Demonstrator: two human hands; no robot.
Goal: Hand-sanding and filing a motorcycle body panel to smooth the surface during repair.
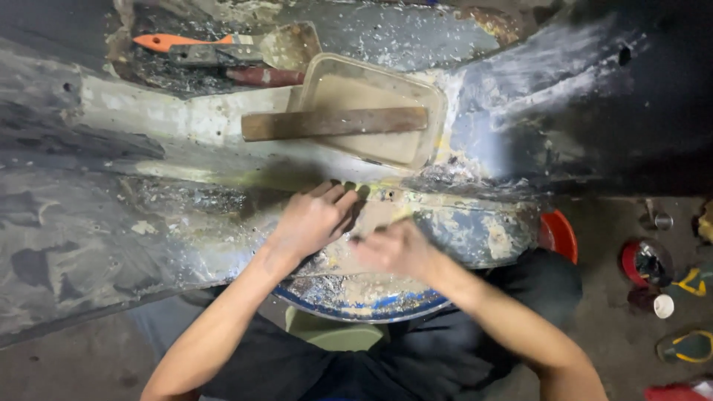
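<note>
My left hand (312,219) lies flat, fingers together, on a worn metal body panel (186,215) with flaking paint and patches of filler. My right hand (394,249) is blurred beside it, fingers curled around something small that I cannot make out, pressed to the panel's lower edge (475,234). Just beyond the hands sits a shallow beige plastic tray (371,100) with a rusty flat bar (334,122) across it.
Putty knives lie at the back, one with an orange handle (167,41) and one with a red handle (264,76). A blue-rimmed round drum (356,304) is under the panel. A red bucket (558,234), small cans (645,261) and sandals (687,345) sit on the floor at right.
</note>
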